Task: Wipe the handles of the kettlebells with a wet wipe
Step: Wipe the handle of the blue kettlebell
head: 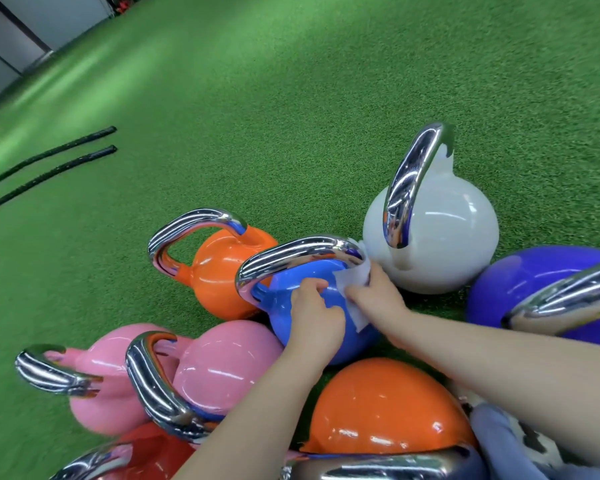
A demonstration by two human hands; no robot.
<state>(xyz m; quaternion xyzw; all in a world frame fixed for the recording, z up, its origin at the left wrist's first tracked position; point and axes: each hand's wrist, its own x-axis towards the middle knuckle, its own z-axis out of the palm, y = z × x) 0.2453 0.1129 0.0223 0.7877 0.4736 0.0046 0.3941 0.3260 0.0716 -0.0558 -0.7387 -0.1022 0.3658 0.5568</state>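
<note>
The round blue kettlebell [312,317] has a glossy, smooth coat and a mirror-bright chrome metal handle [291,254]. The thin white wet wipe [355,282] looks soft and matt. The green turf floor [291,116] is rough and fibrous.

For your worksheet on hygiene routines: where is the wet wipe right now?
In the head view, centre-right, the wipe is held by the right hand against the right end of the blue kettlebell handle, beside the white kettlebell.

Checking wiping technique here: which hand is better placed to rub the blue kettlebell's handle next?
Probably the right hand: it holds the wet wipe against the handle's right end. The left hand only rests on the blue kettlebell.
</note>
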